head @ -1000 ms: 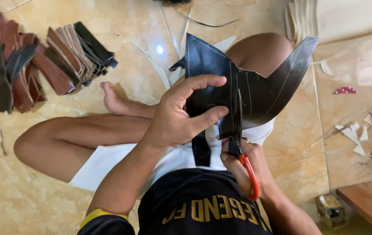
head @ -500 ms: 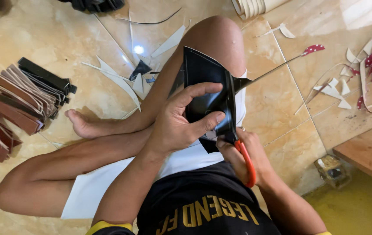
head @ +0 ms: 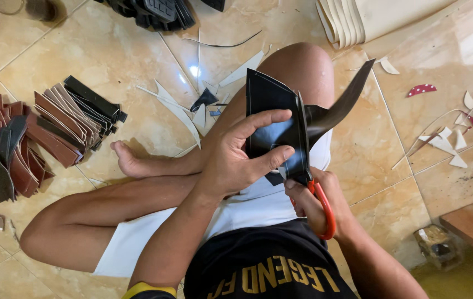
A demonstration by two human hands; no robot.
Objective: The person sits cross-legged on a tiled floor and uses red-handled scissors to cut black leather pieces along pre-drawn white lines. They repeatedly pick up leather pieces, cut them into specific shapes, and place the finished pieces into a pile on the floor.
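left hand point(head: 236, 160) clamps the black sheet point(head: 272, 130) over the lap, thumb on top, while right hand point(head: 316, 202) is closed through the red-handled scissors point(head: 316, 194), blades seemingly mid-sheet, though the tips are hidden. best to keep the sheet taut and feed it steadily. a cut strip point(head: 339, 105) curls rightward; stacked brown pieces point(head: 54, 124) lie left.

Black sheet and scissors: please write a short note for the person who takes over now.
Left hand grips the black sheet over the lap. Right hand works the red-handled scissors, blades in the sheet. A curved black strip is partly cut and hangs to the right. Cut pieces lie stacked on the floor at left. The sheet is not yet cut through.
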